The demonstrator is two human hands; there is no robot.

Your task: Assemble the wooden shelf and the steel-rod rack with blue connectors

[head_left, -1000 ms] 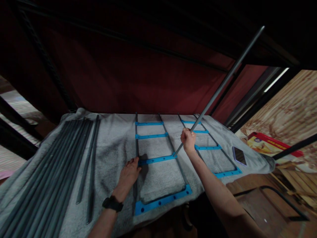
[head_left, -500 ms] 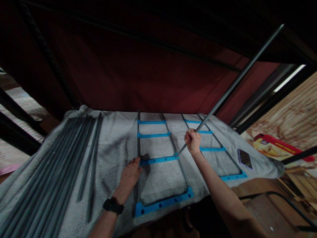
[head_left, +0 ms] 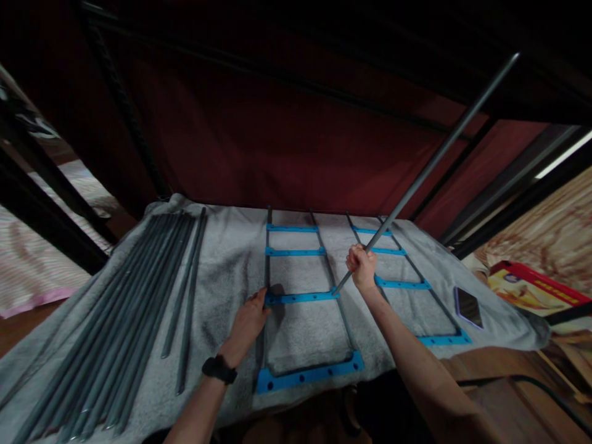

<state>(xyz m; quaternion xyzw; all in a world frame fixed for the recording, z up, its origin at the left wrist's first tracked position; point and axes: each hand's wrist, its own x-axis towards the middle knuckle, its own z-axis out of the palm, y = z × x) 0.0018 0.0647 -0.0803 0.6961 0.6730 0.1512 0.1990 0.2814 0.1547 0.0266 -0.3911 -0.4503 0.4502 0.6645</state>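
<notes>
A ladder-like frame of grey rods and blue cross bars (head_left: 295, 298) lies on a grey towel (head_left: 222, 271). My left hand (head_left: 250, 320), a black watch on its wrist, rests flat on the left end of a blue cross bar, fingers stretched out. My right hand (head_left: 361, 267) is closed round a long grey rod (head_left: 430, 166) that slants up to the right. The rod's lower tip touches the right end of that same cross bar. A second similar frame (head_left: 402, 283) lies to the right.
Several loose grey rods (head_left: 139, 302) lie in a row on the towel's left side. A dark phone (head_left: 468, 306) sits near the towel's right edge. A red curtain hangs behind; black metal posts stand at both sides. A red-rimmed box (head_left: 531, 287) lies at right.
The view has shifted a little to the left and the rod has tilted slightly. Both hands stay where they were on the frame.
</notes>
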